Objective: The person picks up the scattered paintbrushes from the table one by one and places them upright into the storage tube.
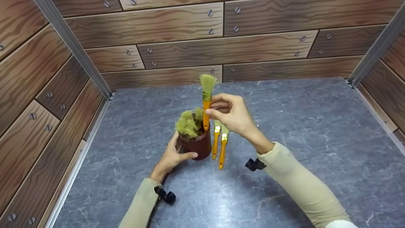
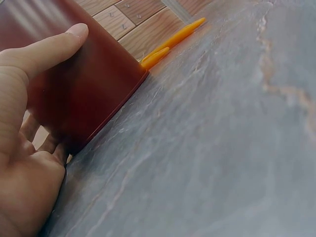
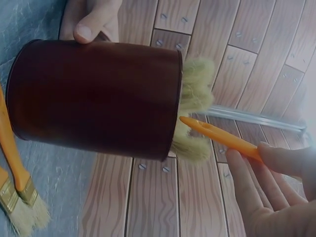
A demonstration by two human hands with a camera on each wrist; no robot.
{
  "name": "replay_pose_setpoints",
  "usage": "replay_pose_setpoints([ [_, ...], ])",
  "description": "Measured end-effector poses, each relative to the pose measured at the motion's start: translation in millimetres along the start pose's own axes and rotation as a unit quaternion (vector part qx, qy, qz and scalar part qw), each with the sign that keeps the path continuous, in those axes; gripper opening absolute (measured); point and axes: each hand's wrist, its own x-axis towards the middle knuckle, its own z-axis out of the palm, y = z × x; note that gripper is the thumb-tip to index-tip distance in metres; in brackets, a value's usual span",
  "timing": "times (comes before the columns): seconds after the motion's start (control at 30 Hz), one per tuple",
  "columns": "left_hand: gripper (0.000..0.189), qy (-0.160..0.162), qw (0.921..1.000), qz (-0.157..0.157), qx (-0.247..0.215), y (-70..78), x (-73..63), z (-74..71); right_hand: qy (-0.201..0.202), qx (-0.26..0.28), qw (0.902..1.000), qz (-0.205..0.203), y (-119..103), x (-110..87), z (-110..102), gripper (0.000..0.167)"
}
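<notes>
A dark red-brown cylindrical cup [image 1: 201, 146] stands upright on the table with several paintbrushes in it, pale bristles [image 1: 187, 124] up. My left hand [image 1: 171, 156] grips its left side low down, thumb across the near face; the left wrist view shows the cup's base [image 2: 106, 106] on the tabletop. Between thumb and fingertips my right hand [image 1: 234, 115] pinches the orange handle of another paintbrush [image 1: 206, 103], bristles up. The handle's lower end is at the cup's right rim; in the right wrist view the handle tip [image 3: 197, 126] lies just beyond the opening.
Two paintbrushes with orange handles, one nearer [image 1: 222, 148] and one beside the cup [image 1: 216, 142], lie on the grey marbled table [image 1: 300, 126] to the cup's right. Wood-patterned walls [image 1: 183, 23] enclose the back and sides.
</notes>
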Motion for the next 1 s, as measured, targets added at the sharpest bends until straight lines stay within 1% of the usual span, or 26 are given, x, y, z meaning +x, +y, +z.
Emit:
replay_pose_setpoints([
  [0.1, 0.119, 0.003, 1.0000, 0.003, -0.001, 1.0, 1.3, -1.4, 0.000, -0.020, 0.9995, -0.024, 1, 1.9, 6, 0.024],
  [0.2, 0.119, 0.000, 1.0000, 0.007, -0.003, 1.0, 2.6, -2.2, -0.001, -0.045, 0.9982, -0.039, 3, 1.8, 10, 0.023],
  [0.37, 0.119, -0.008, 0.9998, 0.016, -0.013, -1.0, 2.3, -1.6, -0.008, -0.067, 0.9967, -0.044, 6, -2.1, 14, 0.023],
  [0.53, 0.117, -0.012, 0.9996, 0.021, -0.012, -1.6, 1.0, -0.3, -0.026, -0.052, 0.9973, -0.046, 8, -6.2, 16, 0.025],
  [0.7, 0.117, -0.010, 0.9998, 0.015, -0.002, -1.0, 0.7, 0.1, -0.044, -0.045, 0.9967, -0.051, 6, -9.7, 16, 0.024],
  [1.0, 0.119, -0.004, 0.9999, 0.013, 0.001, -0.6, 0.8, 0.2, -0.038, -0.046, 0.9969, -0.052, 9, -12.8, 10, 0.022],
])
